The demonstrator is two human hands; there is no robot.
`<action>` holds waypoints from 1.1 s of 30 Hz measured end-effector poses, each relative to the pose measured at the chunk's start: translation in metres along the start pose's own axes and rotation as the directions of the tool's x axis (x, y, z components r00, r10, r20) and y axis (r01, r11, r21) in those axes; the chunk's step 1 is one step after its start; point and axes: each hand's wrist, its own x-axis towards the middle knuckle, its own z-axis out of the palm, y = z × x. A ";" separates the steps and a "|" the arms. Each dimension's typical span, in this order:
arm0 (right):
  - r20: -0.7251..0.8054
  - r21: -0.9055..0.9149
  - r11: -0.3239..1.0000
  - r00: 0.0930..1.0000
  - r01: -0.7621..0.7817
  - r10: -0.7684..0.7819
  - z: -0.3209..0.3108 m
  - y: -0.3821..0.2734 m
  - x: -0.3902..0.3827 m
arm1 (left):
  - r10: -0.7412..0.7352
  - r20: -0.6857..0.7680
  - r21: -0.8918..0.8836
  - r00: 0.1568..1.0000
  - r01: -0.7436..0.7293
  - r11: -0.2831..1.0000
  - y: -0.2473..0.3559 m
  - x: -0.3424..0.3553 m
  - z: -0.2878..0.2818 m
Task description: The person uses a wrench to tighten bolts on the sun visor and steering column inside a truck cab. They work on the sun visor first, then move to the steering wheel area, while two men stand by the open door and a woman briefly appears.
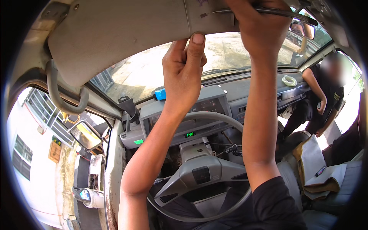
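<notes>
Overhead, a grey-beige panel [115,36] runs along the top of the windshield. My left hand [184,73] is closed on its lower edge, thumb on the near face and fingers behind. A thin pale line, perhaps a seam or thread, runs down the panel to my left thumb. At the upper right my right hand [264,28] is raised against the panel, closed around a slim dark tool with a pointed tip [226,11]. The tip points left across the panel, near a small dark mark. The top of that hand is cut off by the frame's edge.
Below my arms are the steering wheel [214,219] and dashboard [253,92]. A grab handle [53,82] hangs at the left. A person [326,92] is by the right-hand door. On the right seat lie papers [331,176] with a pen [321,171].
</notes>
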 end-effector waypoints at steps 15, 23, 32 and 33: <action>0.680 0.571 0.529 0.723 -0.628 0.124 -0.066 0.025 -0.062 | -0.070 0.437 0.763 0.897 -0.328 0.557 -0.068 -0.010 -0.051; 0.420 0.168 0.425 0.455 -0.889 0.785 -0.076 0.018 -0.175 | -0.088 0.256 0.711 0.963 -0.126 0.692 -0.030 -0.074 -0.053; 0.207 0.350 0.527 0.613 -0.774 0.763 -0.062 -0.048 -0.209 | -0.121 0.215 0.747 0.969 -0.084 0.659 -0.002 -0.166 -0.066; 0.210 0.342 0.541 0.624 -0.768 0.753 -0.063 -0.052 -0.214 | -0.119 0.202 0.739 0.972 -0.072 0.670 0.000 -0.168 -0.061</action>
